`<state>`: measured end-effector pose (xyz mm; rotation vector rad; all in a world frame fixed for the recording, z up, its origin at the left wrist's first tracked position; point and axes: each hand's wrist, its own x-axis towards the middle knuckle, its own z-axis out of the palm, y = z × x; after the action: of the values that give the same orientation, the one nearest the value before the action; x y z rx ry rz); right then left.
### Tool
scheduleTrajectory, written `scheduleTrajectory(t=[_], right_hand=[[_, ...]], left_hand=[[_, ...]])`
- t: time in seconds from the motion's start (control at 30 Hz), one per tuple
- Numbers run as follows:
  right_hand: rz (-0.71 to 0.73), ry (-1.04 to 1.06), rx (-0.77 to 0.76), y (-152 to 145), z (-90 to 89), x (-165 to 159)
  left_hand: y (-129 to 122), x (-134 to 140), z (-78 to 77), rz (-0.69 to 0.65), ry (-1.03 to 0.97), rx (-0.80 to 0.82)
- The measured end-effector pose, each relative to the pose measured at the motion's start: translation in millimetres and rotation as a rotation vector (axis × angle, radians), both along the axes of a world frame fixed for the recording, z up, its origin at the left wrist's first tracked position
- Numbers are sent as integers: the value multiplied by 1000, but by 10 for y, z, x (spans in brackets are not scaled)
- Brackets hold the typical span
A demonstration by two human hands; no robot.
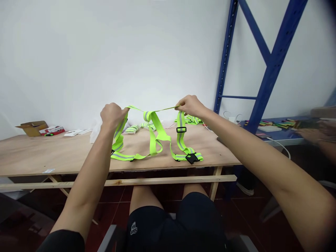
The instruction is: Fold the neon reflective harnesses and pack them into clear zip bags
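Observation:
A neon-yellow reflective harness (pixel 162 134) with grey stripes is stretched between my two hands above the table. My left hand (pixel 112 114) is closed on one shoulder strap, and my right hand (pixel 191 105) pinches the other. Between them the top strap runs nearly straight, with a loop hanging over its middle. Below my right hand a strap with a black slider (pixel 181 129) drops to the tabletop. There a black buckle (pixel 192 158) lies near the front edge. My left forearm and hand hide part of the harness's left side.
The wooden table (pixel 65 150) carries an open cardboard box (pixel 33 128), a red-and-white box (pixel 51 130) and white papers (pixel 76 132). More bundled reflective straps (pixel 132 129) lie behind the harness. A blue metal frame (pixel 270 70) rises at right, near another person's blurred arm (pixel 313 135).

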<state>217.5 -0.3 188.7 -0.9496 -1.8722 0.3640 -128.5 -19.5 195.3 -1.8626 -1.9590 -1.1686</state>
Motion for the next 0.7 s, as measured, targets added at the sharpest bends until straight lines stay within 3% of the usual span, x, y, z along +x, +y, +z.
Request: scheduleTrajectory(t=[0.1,0.2,0.27,0.37,0.47,0.57,0.7], right_hand=[[76,82,-153,-3,-12,-3],[223,147,-344,-58,50,6],[255,170,-398,-97,114,52],[202,152,-382,-135,213,171],[225,40,-342,-194,305,295],[173,-128,-274,-342,401,391],[-38,-376,-139,-632,569,524]], left_hand=[[-54,-47,95,92,29,162],[-96,-119,197,-111,-44,188],[-115,-216,252,-300,-177,86],[-144,-413,311,-515,-318,-215],[-193,-578,366,-534,-340,-410],[-292,-639,456,-545,-351,-386],[-577,-583,645,-613,-240,-315]])
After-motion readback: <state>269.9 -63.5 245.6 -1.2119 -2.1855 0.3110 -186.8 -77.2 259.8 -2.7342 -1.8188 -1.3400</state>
